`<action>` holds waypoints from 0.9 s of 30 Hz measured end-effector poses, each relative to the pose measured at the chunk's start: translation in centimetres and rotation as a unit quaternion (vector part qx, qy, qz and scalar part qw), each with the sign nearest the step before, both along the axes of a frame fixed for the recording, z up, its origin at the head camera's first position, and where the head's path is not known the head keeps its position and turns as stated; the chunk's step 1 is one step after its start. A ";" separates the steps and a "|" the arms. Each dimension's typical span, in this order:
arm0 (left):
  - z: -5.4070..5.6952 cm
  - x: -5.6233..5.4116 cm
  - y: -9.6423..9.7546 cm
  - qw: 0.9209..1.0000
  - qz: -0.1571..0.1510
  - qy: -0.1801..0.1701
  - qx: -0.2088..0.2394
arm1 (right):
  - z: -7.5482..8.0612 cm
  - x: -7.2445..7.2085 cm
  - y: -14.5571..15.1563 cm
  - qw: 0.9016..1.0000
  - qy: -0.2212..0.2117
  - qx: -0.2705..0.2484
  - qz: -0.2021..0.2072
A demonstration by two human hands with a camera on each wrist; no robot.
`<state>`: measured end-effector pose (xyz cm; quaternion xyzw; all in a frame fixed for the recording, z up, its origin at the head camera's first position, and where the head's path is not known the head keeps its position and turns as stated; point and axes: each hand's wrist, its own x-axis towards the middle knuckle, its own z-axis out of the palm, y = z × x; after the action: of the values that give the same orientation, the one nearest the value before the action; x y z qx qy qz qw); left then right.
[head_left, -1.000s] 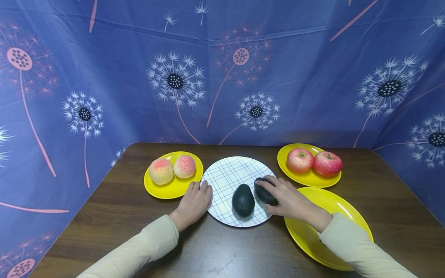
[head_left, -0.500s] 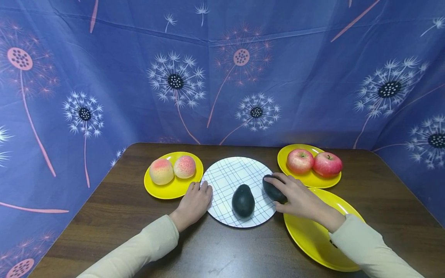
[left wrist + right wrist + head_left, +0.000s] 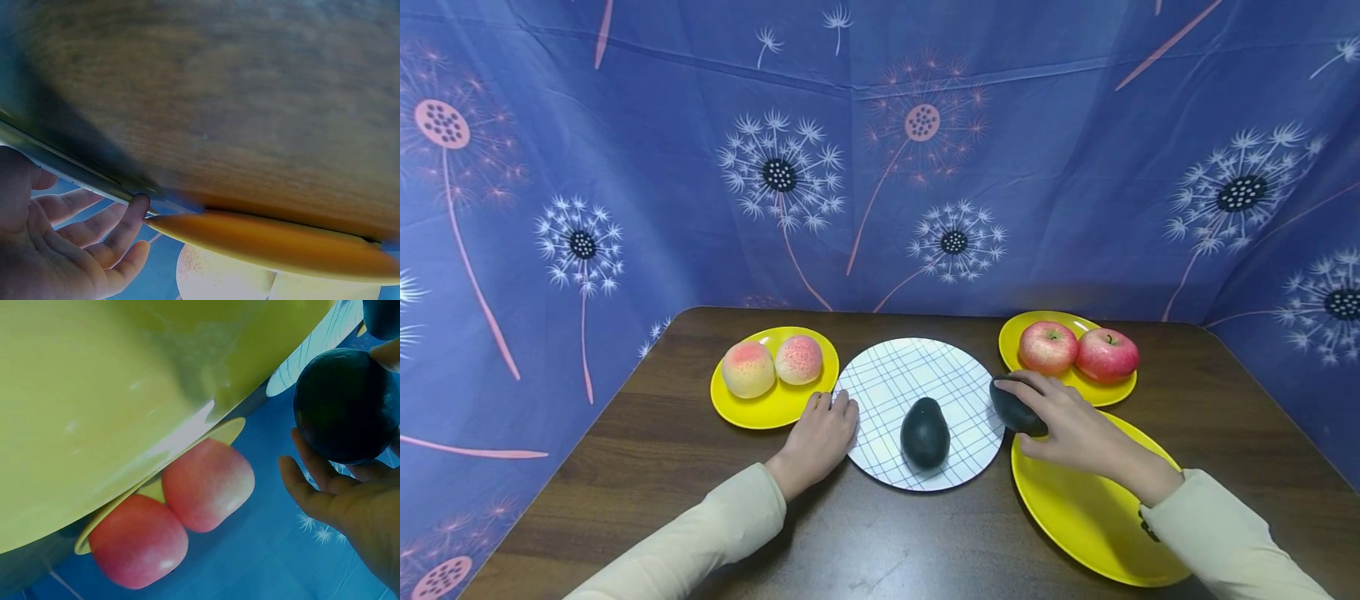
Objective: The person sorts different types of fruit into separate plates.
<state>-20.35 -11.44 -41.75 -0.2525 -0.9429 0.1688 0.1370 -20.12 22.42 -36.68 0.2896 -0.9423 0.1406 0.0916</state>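
Note:
My right hand (image 3: 1071,429) grips a dark avocado (image 3: 1017,408) between thumb and fingers, above the gap between the white checked plate (image 3: 880,367) and the large yellow plate (image 3: 1075,517). In the right wrist view the held avocado (image 3: 340,403) shows with fingertips curled beneath it. A second avocado (image 3: 925,433) lies on the white plate, right of its middle. My left hand (image 3: 822,437) rests at that plate's left rim, its relaxed fingers touching the edge. In the left wrist view the left hand (image 3: 75,250) has fingertips right at the rim.
Two peaches (image 3: 748,371) sit on a small yellow plate (image 3: 767,417) at the left, close to the white plate. At the back right, two apples (image 3: 1107,354) are on another small yellow plate (image 3: 1060,387). Blue patterned cloth (image 3: 850,167) hangs behind the wooden table (image 3: 662,467).
My right hand has carried the avocado rightward from its place on the white plate beside the other one, past the plate's right rim. The left hand has stayed at the left rim.

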 end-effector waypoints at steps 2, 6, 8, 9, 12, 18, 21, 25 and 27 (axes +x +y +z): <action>0.0 0.0 0.0 1.000 0.000 -0.001 0.000 | 0.0 0.1 0.4 1.000 0.004 0.000 0.000; -0.1 -0.1 0.0 1.000 -0.001 -0.002 0.002 | 0.0 0.2 1.1 1.000 0.017 0.003 0.004; -0.1 -0.1 -0.1 1.000 -0.002 -0.002 0.003 | -0.1 0.2 1.4 1.000 0.021 0.005 0.005; -0.1 -0.1 -0.1 1.000 -0.002 -0.002 0.003 | -0.1 0.3 1.5 1.000 0.020 0.006 0.005; -0.1 -0.1 -0.1 1.000 -0.003 -0.002 0.003 | 0.0 0.4 1.9 1.000 0.012 0.008 0.006; 0.0 -0.1 -0.2 1.000 -0.004 -0.007 0.001 | -0.1 0.5 2.7 1.000 0.006 0.023 -0.003; 0.0 -0.1 -0.2 1.000 -0.003 -0.009 0.000 | -0.2 0.5 3.1 0.999 0.020 0.030 0.003; 0.0 -0.2 -0.2 1.000 -0.002 -0.009 0.000 | -0.4 0.6 3.7 0.999 0.035 0.032 0.017; -0.1 -0.2 -0.2 1.000 -0.003 -0.008 0.001 | -0.4 0.7 3.9 0.999 0.034 0.031 0.021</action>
<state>-20.55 -11.60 -41.85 -0.2561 -0.9435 0.1653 0.1300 -19.43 26.30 -37.13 0.3171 -0.9361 0.1034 0.1119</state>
